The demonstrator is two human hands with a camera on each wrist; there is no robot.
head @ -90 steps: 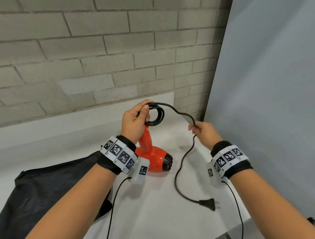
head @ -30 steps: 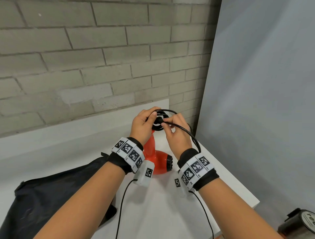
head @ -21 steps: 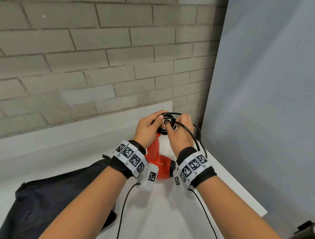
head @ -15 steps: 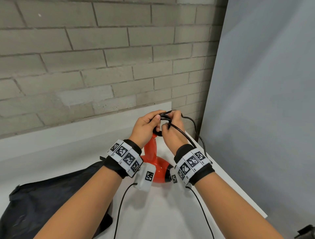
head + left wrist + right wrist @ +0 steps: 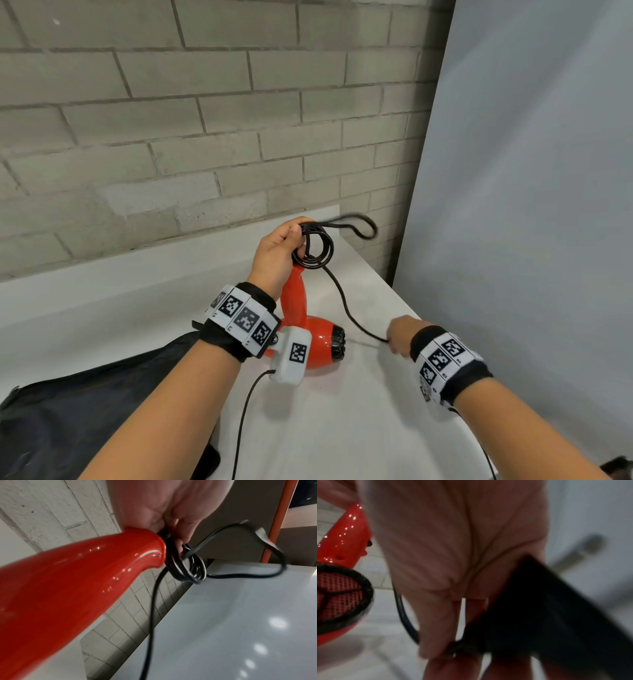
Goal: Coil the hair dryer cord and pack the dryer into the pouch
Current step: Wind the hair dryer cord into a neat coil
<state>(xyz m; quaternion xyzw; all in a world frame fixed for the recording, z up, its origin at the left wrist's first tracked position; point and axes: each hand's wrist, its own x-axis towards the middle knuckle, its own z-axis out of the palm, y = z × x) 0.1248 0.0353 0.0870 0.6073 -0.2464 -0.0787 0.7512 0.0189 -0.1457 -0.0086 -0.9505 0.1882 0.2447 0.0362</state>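
Note:
The red hair dryer (image 5: 320,346) stands nose-down on the white table, with its handle (image 5: 77,581) pointing up. My left hand (image 5: 291,241) grips the handle's top together with a small coil of black cord (image 5: 318,251). A loose loop (image 5: 359,224) of the cord sticks out to the right of the coil (image 5: 188,566). From the coil the cord runs down and right to my right hand (image 5: 394,342), which pinches it low over the table. The right wrist view is blurred: the fingers (image 5: 436,628) curl round the cord beside the dryer's grille (image 5: 339,595). The black pouch (image 5: 85,404) lies at the left.
A brick wall (image 5: 205,137) stands behind the table (image 5: 325,428) and a grey panel (image 5: 531,205) closes off the right side. The table's right edge runs close past my right wrist. Thin wrist-camera cables (image 5: 243,421) hang under both arms.
Both hands were together at the coil half a second ago. My right hand has since dropped down and to the right along the cord, while the left still holds the coil.

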